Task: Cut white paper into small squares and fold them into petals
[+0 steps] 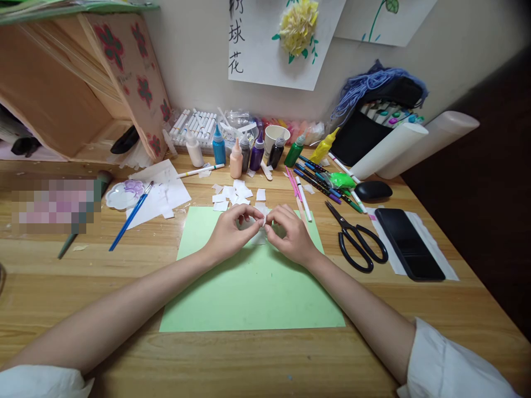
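My left hand (232,232) and my right hand (290,235) meet over the far end of a light green paper sheet (253,287) on the wooden table. Both pinch a small piece of white paper (259,224) between fingertips and thumbs. Several small white paper squares (234,194) lie just beyond the sheet.
Black scissors (357,240) and a black phone (409,243) lie to the right. Coloured pens (319,182) and paint bottles (249,152) line the back. A blue paintbrush (130,215), a white palette (122,194) and white paper sit at left. A cardboard box (83,83) stands at back left.
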{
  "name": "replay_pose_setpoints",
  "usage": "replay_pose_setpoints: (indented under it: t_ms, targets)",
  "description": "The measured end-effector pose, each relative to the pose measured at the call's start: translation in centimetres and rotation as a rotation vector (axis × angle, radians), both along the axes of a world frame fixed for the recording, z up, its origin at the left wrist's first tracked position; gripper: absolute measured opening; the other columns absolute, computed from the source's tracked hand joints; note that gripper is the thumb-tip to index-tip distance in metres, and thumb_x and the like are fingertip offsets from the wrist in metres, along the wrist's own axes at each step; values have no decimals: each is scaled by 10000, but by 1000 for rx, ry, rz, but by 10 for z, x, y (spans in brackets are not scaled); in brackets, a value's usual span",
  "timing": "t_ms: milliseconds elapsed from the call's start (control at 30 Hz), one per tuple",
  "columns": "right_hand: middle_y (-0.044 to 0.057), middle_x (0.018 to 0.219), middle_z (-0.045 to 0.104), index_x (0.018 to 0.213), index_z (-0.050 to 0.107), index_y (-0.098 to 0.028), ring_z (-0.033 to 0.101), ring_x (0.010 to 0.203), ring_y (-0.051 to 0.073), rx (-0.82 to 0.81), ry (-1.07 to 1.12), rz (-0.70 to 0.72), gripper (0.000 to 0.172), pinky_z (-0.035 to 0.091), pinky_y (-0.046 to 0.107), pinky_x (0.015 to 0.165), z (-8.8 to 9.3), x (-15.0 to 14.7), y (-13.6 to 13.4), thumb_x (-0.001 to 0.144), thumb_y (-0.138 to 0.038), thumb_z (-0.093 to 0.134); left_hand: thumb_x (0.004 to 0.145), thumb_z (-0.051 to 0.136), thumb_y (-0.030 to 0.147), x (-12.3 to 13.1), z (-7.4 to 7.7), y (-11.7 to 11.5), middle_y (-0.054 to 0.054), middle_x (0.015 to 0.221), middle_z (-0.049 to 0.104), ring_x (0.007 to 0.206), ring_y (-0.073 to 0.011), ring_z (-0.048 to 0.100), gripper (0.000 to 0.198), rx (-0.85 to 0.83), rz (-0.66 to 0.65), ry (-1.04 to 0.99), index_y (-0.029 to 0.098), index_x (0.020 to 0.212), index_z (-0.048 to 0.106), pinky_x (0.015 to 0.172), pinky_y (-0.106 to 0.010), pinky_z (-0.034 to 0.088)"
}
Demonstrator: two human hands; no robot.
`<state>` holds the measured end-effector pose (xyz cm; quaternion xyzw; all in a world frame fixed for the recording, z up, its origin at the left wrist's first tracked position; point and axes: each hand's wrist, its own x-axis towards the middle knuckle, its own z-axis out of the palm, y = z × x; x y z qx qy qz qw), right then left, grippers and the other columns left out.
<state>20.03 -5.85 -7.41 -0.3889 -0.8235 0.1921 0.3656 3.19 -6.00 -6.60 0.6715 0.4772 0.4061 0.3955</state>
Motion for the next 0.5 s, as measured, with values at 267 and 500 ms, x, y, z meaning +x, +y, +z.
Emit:
replay_pose_setpoints:
  t_ms: [267, 500]
  targets:
    - [11, 720, 521, 742, 464, -202, 443, 702, 168, 1, 10, 2, 101, 354, 302, 675, 0, 0, 1, 804, -128, 491, 778, 605, 264, 0, -1, 0, -12, 814, 653, 697, -114, 525, 107, 7, 6, -4, 174, 827, 633, 637, -231, 395]
    - [3, 710, 514, 723, 456, -205, 447, 710, 166, -23, 41, -6, 131, 346, 295, 671, 0, 1, 1, 818, -120, 488, 783, 605, 328, 0, -2, 1, -22, 803, 663, 667, -118, 504, 166, 9, 6, 39, 173, 820, 652, 611, -240, 382]
